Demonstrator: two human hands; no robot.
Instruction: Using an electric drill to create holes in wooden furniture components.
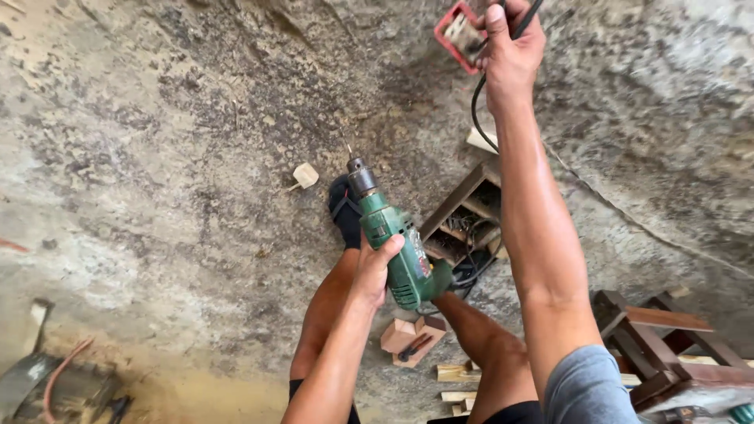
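My left hand (375, 267) grips the body of a green electric drill (400, 247), its chuck and thin bit pointing up and away over the concrete floor. My right hand (509, 43) is raised at the top of the view. It holds a black cable (479, 110) against a red-framed socket box (458, 33). The cable hangs down beside my right forearm. My legs show below the drill, one foot in a dark sandal (344, 210).
A dark wooden crate (459, 208) with tangled cables lies on the floor behind the drill. Small wood blocks (410, 338) sit between my legs. A wooden stool frame (660, 330) stands at the lower right. A machine with a hose (47, 385) is at the lower left.
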